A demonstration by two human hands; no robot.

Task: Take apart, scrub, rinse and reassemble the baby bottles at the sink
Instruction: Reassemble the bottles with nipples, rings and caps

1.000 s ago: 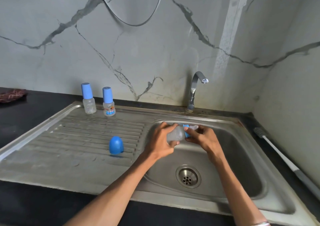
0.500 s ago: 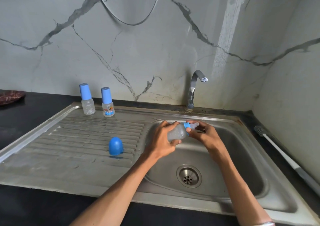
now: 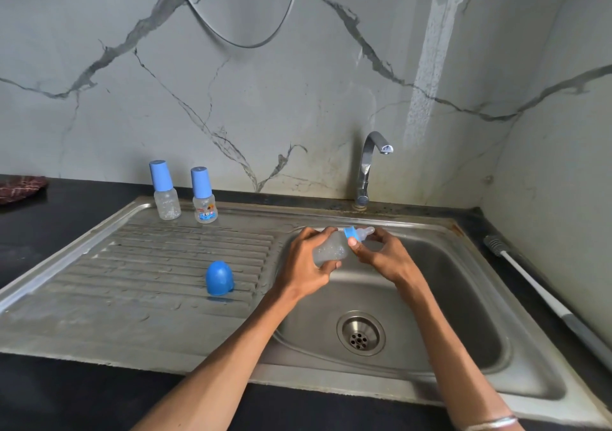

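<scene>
Above the steel sink basin (image 3: 463, 298), two bare hands hold a small clear baby bottle (image 3: 331, 248) tilted on its side, its teat pointing right and slightly up toward the back rim. The left hand (image 3: 308, 261) wraps its fingers around the bottle's body. The right hand (image 3: 381, 255) grips the neck end, with the thumb pressed against the blue collar ring (image 3: 350, 232) and the fingers curled behind the clear teat (image 3: 366, 232). On the ribbed draining board (image 3: 132, 281) to the left, a blue dome cap (image 3: 218, 278) stands on its own, well apart from the hands. At the board's back edge, two more capped bottles stand upright side by side: a plain one (image 3: 164, 190) and one with a printed picture (image 3: 203, 195). A curved tap (image 3: 369, 165) rises behind the basin. A long white bottle brush (image 3: 536, 288) lies on the dark surface (image 3: 49, 397) to the right, along the wall. A dark red cloth (image 3: 20, 187) sits at the far left.
</scene>
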